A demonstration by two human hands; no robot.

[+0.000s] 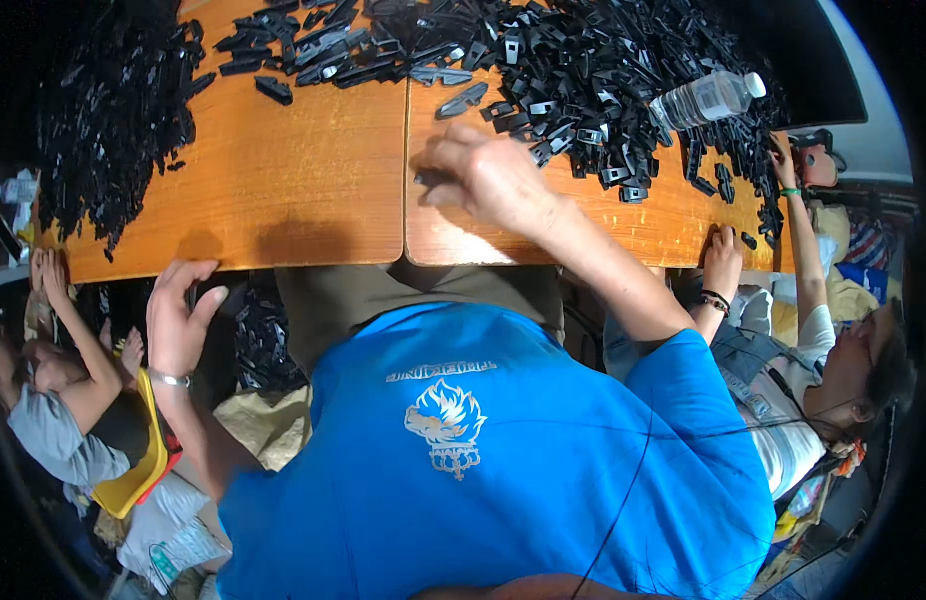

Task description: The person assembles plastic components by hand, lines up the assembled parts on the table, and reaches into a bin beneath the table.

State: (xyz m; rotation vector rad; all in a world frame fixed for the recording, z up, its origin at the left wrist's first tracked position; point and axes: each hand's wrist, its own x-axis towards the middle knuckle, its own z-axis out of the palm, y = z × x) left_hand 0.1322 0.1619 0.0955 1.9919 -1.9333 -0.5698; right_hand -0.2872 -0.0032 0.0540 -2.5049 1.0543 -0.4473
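Note:
My right hand (488,182) is over the right half of the wooden table, in front of a pile of small black plastic clip-like parts (593,85). Its fingers are curled, and a small black piece shows at the fingertips, mostly hidden. Just beyond lies a longer grey-black clip-like piece (463,100). My left hand (181,312), with a metal band at the wrist, is at the table's near edge. Thumb and fingers are apart and hold nothing. Past it, on the left, is a heap of slim black plastic parts (118,120).
A clear plastic bottle (708,100) lies on the right pile. A seam divides the wooden table (313,190). One person (68,420) sits at the left. Another person (783,400) at the right has both hands at the table. Below the left edge is a yellow chair (138,470).

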